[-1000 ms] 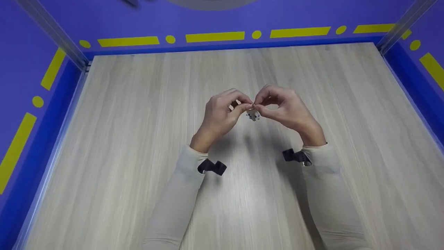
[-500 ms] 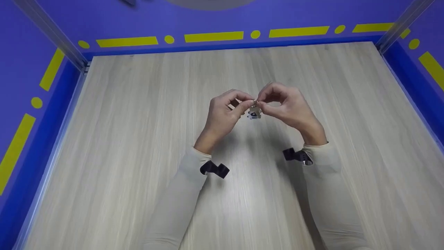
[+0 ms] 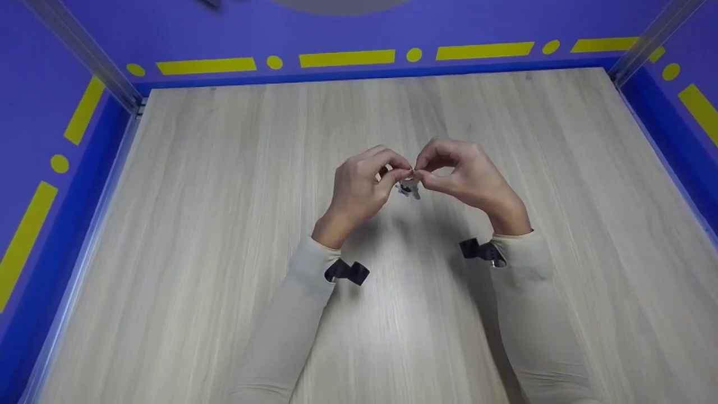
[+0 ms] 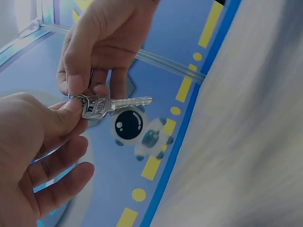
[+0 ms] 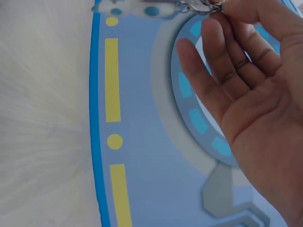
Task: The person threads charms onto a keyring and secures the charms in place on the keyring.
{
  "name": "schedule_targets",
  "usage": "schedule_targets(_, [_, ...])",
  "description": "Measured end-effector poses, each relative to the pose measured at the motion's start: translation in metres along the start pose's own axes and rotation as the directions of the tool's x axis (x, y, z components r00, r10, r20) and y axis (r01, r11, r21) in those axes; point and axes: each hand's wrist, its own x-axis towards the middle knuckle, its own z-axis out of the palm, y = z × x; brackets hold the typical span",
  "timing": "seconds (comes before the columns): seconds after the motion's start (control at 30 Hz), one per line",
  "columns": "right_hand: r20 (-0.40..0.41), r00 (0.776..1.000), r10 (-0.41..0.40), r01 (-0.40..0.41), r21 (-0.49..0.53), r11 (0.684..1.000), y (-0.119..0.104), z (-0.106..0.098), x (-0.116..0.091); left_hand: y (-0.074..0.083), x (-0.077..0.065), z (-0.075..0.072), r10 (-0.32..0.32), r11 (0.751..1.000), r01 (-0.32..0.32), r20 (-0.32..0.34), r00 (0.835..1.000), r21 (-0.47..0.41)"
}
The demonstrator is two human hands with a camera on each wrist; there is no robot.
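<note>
In the head view, my left hand (image 3: 360, 180) and right hand (image 3: 468, 173) meet at their fingertips above the table. Between them, both pinch a small metal key ring (image 4: 84, 100), partly covered by the thumbs and fingers. A silver key (image 4: 102, 108) with a toothed blade hangs from it, pointing away from the hands in the left wrist view. Below the key dangles a small white figure charm (image 4: 152, 138) with a round black face and bluish patches. The charm (image 5: 135, 8) shows only at the top edge of the right wrist view.
A wood-grain table (image 3: 224, 185) lies beneath the hands. Blue panels (image 3: 359, 33) with yellow stripes and dots enclose its back and sides. Each wrist wears a dark strap with a camera (image 3: 348, 272).
The charm swings and turns beneath the fingertips. Both hands rise slightly, then lower a little, with their pinch on the key ring kept throughout.
</note>
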Motion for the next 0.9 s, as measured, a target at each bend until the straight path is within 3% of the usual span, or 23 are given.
schedule_targets(0.13, [-0.009,0.999,-0.031,0.031,0.079,0.996,0.0029,-0.0005,0.0003,-0.0004,0.0007,0.0002,-0.094,0.975,0.096,0.017,0.995,-0.199])
schedule_targets(0.27, [-0.028,0.999,-0.042,0.045,0.123,0.991,0.0044,-0.0004,0.0008,-0.0004,0.0005,0.0017,-0.199,0.899,0.207,0.060,0.978,-0.386])
schedule_targets(0.33, [-0.037,0.998,-0.040,0.045,0.130,0.991,0.0043,-0.0003,0.0011,0.0000,0.0003,0.0030,-0.249,0.860,0.258,0.078,0.965,-0.441])
schedule_targets(0.37, [-0.041,0.999,-0.035,0.040,0.126,0.991,0.0041,-0.0003,0.0012,0.0003,0.0003,0.0037,-0.268,0.851,0.277,0.084,0.960,-0.446])
schedule_targets(0.4, [-0.042,0.999,-0.028,0.033,0.119,0.992,0.0040,-0.0003,0.0013,0.0006,0.0003,0.0045,-0.276,0.856,0.284,0.083,0.958,-0.433])
schedule_targets(0.47, [-0.041,0.999,-0.004,0.008,0.093,0.996,0.0039,-0.0004,0.0012,0.0011,0.0006,0.0060,-0.256,0.899,0.263,0.066,0.964,-0.349])
schedule_targets(0.53, [-0.031,0.999,0.024,-0.022,0.051,0.998,0.0035,-0.0007,0.0012,0.0019,0.0004,0.0067,-0.193,0.960,0.198,0.041,0.980,-0.199])
schedule_targets(0.6, [-0.021,0.999,0.050,-0.049,0.011,0.999,0.0025,-0.0008,0.0012,0.0024,0.0001,0.0067,-0.099,0.995,0.100,0.017,0.995,-0.024])
schedule_targets(0.67, [-0.010,0.998,0.059,-0.059,-0.019,0.998,0.0019,-0.0009,0.0014,0.0025,-0.0010,0.0061,-0.001,0.994,0.000,0.009,1.000,0.109])
schedule_targets(0.77, [-0.003,0.999,0.054,-0.054,-0.041,0.998,0.0006,-0.0005,0.0019,0.0027,-0.0018,0.0053,0.100,0.969,-0.099,0.006,0.995,0.226])
schedule_targets(0.83, [-0.002,0.999,0.047,-0.047,-0.044,0.998,0.0006,-0.0002,0.0020,0.0027,-0.0018,0.0048,0.126,0.961,-0.123,0.005,0.992,0.248])
schedule_targets(0.9, [-0.004,0.999,0.043,-0.044,-0.040,0.998,0.0007,0.0001,0.0020,0.0029,-0.0014,0.0044,0.106,0.968,-0.103,-0.001,0.994,0.231])
